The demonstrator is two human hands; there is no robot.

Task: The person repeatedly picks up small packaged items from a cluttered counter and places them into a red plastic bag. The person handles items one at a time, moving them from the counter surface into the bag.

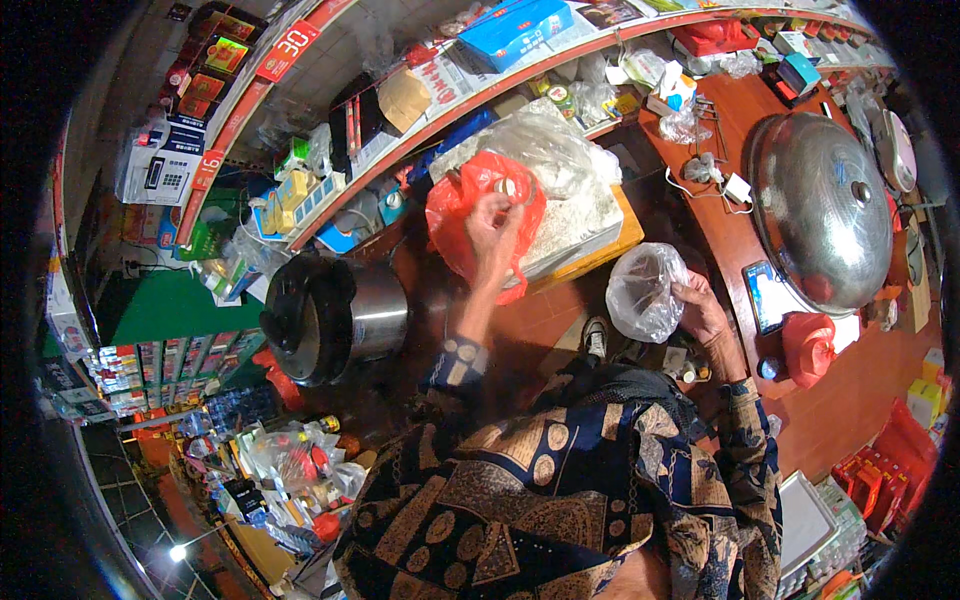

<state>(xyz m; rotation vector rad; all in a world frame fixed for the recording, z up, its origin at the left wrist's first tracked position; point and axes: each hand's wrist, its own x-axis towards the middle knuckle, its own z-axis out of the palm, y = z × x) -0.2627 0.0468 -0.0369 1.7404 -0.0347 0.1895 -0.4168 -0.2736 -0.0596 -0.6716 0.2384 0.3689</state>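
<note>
My left hand [493, 222] reaches into the mouth of a red plastic bag [452, 215], its fingers curled together. A small pale rounded thing [505, 187] shows at the fingertips; its kind, and whether it is in my grip, I cannot make out. The bag rests on a white foam box [570, 235], partly draped with clear plastic sheeting [530, 145]. My right hand [702, 308] pinches the edge of a thin clear plastic bag [640, 290], which hangs puffed open in the air over the floor, right of the foam box.
On the right, a wooden table [715, 240] bears a large domed metal lid [825, 210], a phone [766, 297] and a red bag [808, 348]. A big steel pot [375, 315] stands to the left. Shelves edged in red [400, 150] curve along the far side.
</note>
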